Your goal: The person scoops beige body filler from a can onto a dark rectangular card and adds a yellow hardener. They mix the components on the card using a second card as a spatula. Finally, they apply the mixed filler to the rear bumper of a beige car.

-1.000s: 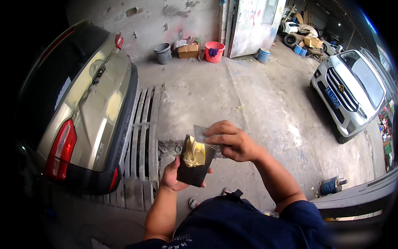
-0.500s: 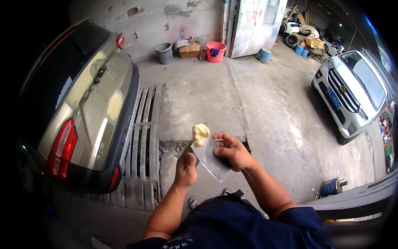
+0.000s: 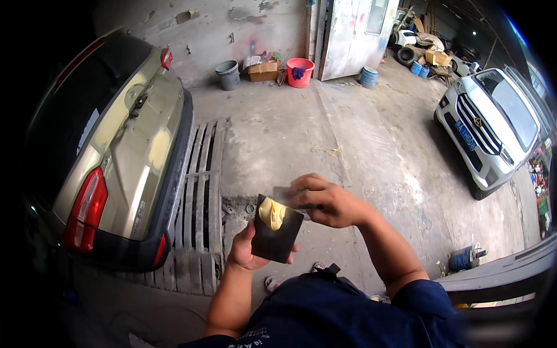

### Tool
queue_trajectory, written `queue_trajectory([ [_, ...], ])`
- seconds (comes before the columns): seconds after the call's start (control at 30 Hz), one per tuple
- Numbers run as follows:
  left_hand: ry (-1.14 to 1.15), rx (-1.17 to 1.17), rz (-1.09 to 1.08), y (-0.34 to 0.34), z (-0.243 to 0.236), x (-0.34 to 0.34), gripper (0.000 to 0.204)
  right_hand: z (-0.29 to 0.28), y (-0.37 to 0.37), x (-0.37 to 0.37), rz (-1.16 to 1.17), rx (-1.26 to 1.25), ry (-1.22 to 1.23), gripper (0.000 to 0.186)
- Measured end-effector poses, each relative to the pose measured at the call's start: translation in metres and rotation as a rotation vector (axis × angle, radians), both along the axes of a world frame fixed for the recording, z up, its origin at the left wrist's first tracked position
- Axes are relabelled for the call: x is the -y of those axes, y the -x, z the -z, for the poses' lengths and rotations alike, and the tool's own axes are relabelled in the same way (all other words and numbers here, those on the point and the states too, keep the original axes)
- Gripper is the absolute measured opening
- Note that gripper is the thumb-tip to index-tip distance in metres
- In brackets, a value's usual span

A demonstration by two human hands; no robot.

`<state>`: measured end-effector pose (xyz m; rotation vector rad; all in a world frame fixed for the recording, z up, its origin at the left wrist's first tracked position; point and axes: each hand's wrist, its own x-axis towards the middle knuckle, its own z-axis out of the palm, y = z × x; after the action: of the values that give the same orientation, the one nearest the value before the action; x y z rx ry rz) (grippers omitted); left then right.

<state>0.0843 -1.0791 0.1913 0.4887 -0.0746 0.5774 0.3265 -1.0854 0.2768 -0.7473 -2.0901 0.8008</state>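
Note:
My left hand (image 3: 242, 250) grips a flat dark board (image 3: 276, 243) from beneath, its thumb along the left edge. A lump of yellow filler putty (image 3: 272, 213) sits on the board's far end. Just right of and above the putty is my right hand (image 3: 325, 200), fingers curled, holding a thin greyish spreader (image 3: 282, 194) that is blurred by motion. The spreader's tip is close to the board's far edge; whether it touches the putty I cannot tell.
A beige car (image 3: 130, 168) with pale patches on its tailgate stands at left, beside a slatted floor grate (image 3: 200, 191). A white car (image 3: 490, 124) is at right. Along the wall are a grey bucket (image 3: 228, 75), a cardboard box (image 3: 263, 72) and a red bucket (image 3: 300, 74).
The flat piece with the putty has turned and come nearer, now showing a dark face. My right hand has left its edge and lifted up and right, with the blurred spreader showing.

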Motion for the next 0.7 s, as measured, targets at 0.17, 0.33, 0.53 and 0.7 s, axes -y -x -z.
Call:
queue_trajectory([
  [0.17,0.117,-0.045,-0.31,-0.013,-0.023,0.0,0.057,0.037,-0.025,0.015,0.209,-0.754,0.579,0.033],
  [0.33,0.12,-0.165,-0.509,-0.016,-0.018,-0.003,0.057,0.067,-0.001,0.038,-0.047,-0.578,0.772,0.039],
  [0.53,0.06,-0.123,-0.497,-0.02,-0.038,0.009,0.056,0.081,-0.018,0.012,0.148,-0.823,0.755,0.038],
  [0.7,-0.016,-0.167,-0.65,-0.022,-0.038,0.008,0.06,0.065,-0.024,0.036,0.155,-0.741,0.672,0.038],
])
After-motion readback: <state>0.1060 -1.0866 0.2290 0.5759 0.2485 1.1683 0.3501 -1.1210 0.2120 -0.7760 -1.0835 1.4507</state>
